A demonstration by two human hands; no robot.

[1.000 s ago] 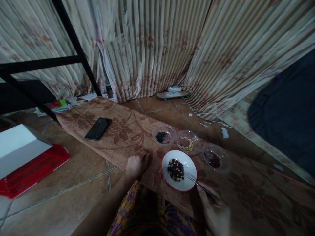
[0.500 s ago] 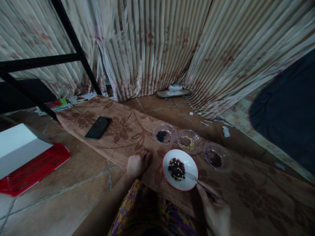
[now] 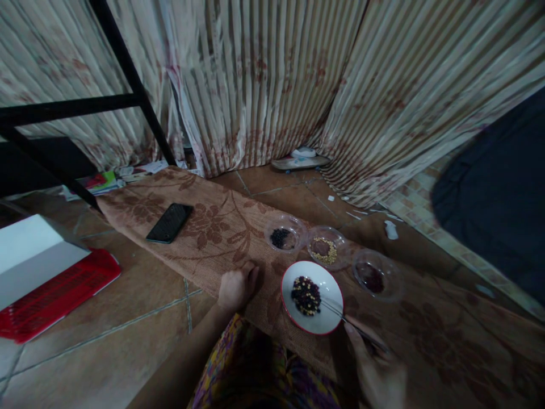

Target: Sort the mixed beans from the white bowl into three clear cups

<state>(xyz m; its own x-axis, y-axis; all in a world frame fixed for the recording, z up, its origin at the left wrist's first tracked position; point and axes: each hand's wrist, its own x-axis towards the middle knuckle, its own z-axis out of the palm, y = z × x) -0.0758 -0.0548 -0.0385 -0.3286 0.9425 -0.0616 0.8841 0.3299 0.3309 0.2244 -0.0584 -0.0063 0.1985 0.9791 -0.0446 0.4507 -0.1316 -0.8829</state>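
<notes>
My right hand [image 3: 377, 360] is closed around a pair of slim metal tweezers [image 3: 334, 307]. Their tips reach into a white bowl with a red rim [image 3: 330, 282], beside a heap of mixed dark, red and yellow beans [image 3: 305, 295]. Curled into a fist, my left hand [image 3: 237, 287] rests on the cloth left of the bowl. Behind the bowl stand three clear plastic cups in a row: one with black beans [image 3: 280, 238], one with yellow beans [image 3: 327, 255], and one with dark red beans [image 3: 374, 279].
A patterned brown cloth [image 3: 204, 250] covers the narrow bench. A black phone [image 3: 170, 222] lies on its left part. To the left is a red and white box [image 3: 63, 289]. Beyond the bench are a skateboard [image 3: 300, 163], striped curtains [image 3: 264, 85] and a black metal frame [image 3: 140, 96].
My right hand and the tweezers have shifted slightly right and toward me, with the tips still inside the bowl. My left fist stays in place.
</notes>
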